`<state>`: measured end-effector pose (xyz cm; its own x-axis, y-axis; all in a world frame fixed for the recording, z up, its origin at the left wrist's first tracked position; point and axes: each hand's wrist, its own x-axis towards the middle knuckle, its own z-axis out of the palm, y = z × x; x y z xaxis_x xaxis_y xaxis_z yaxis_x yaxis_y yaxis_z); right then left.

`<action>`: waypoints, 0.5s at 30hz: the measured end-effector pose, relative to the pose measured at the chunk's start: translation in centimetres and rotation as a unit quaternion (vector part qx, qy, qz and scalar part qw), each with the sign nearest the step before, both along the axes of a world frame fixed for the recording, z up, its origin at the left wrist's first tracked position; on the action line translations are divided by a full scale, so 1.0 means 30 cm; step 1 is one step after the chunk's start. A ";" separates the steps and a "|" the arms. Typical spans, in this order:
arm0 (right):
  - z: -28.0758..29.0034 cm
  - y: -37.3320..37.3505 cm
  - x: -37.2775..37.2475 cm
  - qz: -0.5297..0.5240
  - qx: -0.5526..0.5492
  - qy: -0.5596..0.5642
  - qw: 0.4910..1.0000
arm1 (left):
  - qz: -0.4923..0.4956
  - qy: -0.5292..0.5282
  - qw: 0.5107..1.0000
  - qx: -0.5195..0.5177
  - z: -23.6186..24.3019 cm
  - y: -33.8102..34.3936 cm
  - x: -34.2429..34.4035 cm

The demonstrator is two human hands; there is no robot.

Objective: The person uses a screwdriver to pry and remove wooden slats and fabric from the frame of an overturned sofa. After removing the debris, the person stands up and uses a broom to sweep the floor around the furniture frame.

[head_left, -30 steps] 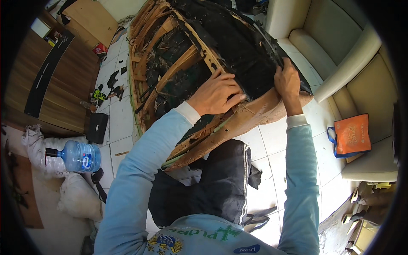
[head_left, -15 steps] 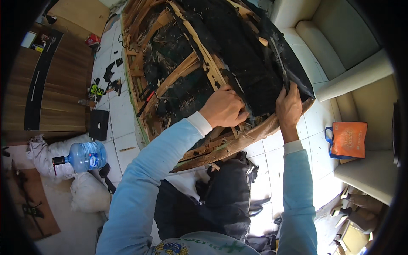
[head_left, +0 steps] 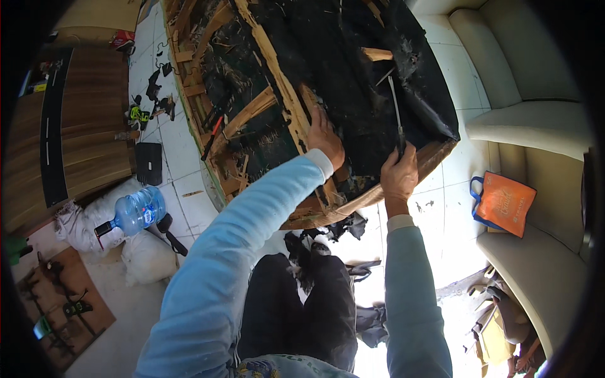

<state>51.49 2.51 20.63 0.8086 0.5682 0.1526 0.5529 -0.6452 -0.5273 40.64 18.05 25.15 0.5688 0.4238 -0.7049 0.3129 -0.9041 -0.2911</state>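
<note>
An overturned furniture frame [head_left: 372, 205] of bare wood lies before me, partly covered with torn black fabric [head_left: 340, 57]. My left hand [head_left: 326, 138] rests beside the long central wooden rail [head_left: 277, 69], its fingers stretched forward against a wood piece and the fabric edge. Its fingertips are partly hidden. In my right hand [head_left: 401, 175], near the frame's front right corner, is a long slim metal tool [head_left: 396, 104] with a dark handle. Its shaft points away from me over the black fabric; its exact kind is unclear. Inside the frame lies a red-and-black hand tool [head_left: 213, 135].
Light sofas [head_left: 535, 123] stand on the right, with an orange bag [head_left: 506, 205] on one. On the left are a wooden cabinet [head_left: 94, 120], a black case [head_left: 149, 164], a blue water bottle [head_left: 142, 209] and white sacks [head_left: 148, 258]. Fabric scraps [head_left: 372, 324] lie by my legs.
My view has shifted. My left hand has moved forward along the rail, its fingers now more stretched out. My right hand still holds the metal tool, which has moved away from the right edge.
</note>
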 end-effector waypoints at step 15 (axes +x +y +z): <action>-0.010 -0.003 0.023 0.010 -0.015 0.056 0.998 | 0.214 -0.259 0.904 -0.265 -0.079 -0.349 -0.076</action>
